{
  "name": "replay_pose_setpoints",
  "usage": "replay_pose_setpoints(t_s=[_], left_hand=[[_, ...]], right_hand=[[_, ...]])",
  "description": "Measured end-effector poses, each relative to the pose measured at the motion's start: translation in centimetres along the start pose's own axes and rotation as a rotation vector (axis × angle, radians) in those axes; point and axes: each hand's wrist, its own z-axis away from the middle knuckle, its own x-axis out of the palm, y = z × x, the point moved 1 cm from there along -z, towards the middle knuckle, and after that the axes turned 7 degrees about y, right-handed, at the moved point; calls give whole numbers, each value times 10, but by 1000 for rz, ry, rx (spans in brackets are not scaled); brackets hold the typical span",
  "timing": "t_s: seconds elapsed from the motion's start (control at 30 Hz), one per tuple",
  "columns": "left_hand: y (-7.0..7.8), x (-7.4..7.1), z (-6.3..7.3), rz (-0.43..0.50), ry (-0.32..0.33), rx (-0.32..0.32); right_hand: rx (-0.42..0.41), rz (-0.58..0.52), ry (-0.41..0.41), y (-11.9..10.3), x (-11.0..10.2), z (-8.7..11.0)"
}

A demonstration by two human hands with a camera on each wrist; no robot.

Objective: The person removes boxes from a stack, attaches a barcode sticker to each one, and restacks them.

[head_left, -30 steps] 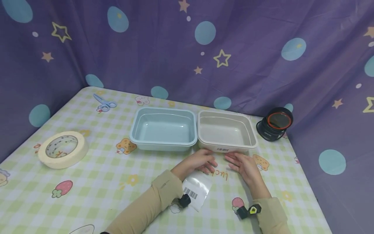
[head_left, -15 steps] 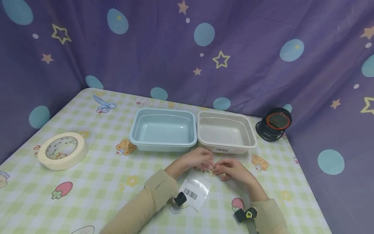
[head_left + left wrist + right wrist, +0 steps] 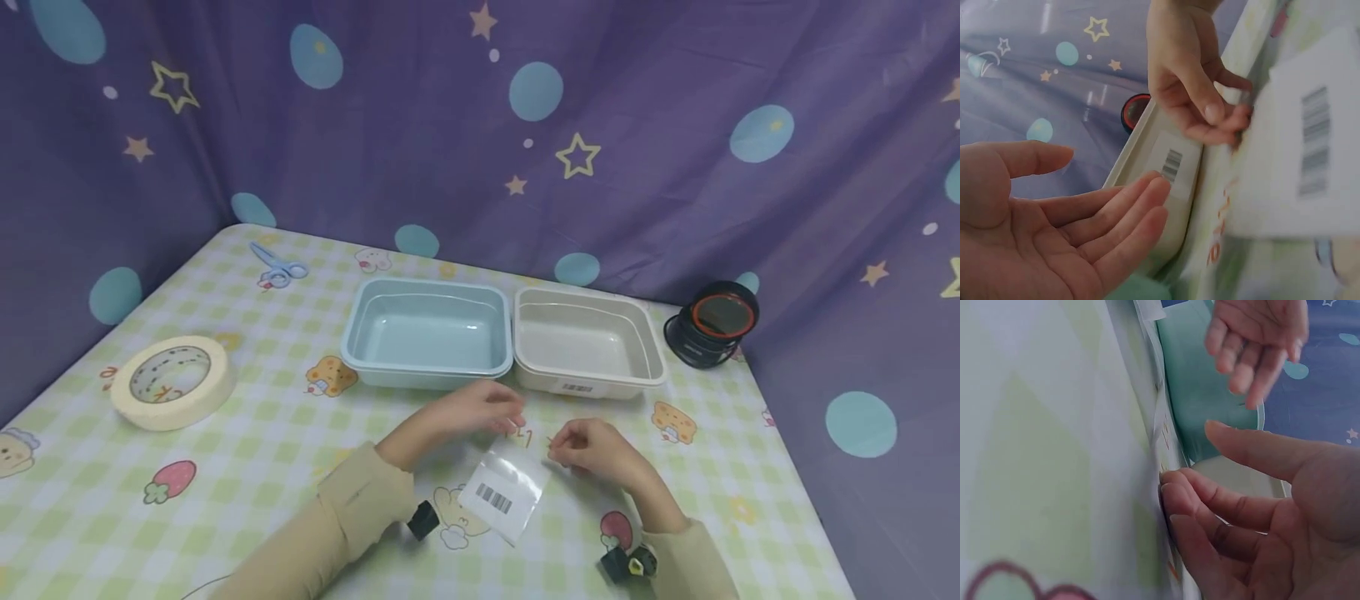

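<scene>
A small flat plastic packet (image 3: 506, 492) with a barcode label lies on the tablecloth between the two hands. My left hand (image 3: 480, 408) is just above the packet's far left side, in front of the blue basin (image 3: 427, 379). In the left wrist view its palm is bare and its fingers (image 3: 1129, 215) are relaxed, with nothing in them. My right hand (image 3: 596, 450) rests low beside the packet's far right corner. The right wrist view has its loosely bent fingers (image 3: 1188, 500) at the cloth, the thumb apart from them and nothing visible between.
A beige basin (image 3: 577, 375) stands against the blue one's right side. Behind its right end is a black round object with an orange ring (image 3: 708, 329). A roll of masking tape (image 3: 217, 387) lies at the left, with blue scissors (image 3: 281, 271) farther back.
Both hands first came together over the packet's far end. Since then my left hand has drawn back to the left, and my right hand stays near the packet. The packet lies still.
</scene>
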Motion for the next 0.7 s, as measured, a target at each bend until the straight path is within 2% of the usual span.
replay_pose_setpoints(t_s=[0.1,0.23,0.33,0.53,0.7], left_hand=[[-7,-5,8,-56,16,-20],[-18,-12,17,-113,15,-81],[-24,-15,19,-122,9,-114],[-31,-13,19,-118,-9,-150],[-36,-8,16,-113,7,-203]], right_hand=[[24,15,4,0,1,3],[65,16,-9,2,2,7],[81,11,-24,3,3,10],[82,-7,-67,3,5,16],[82,-13,-74,0,8,20]])
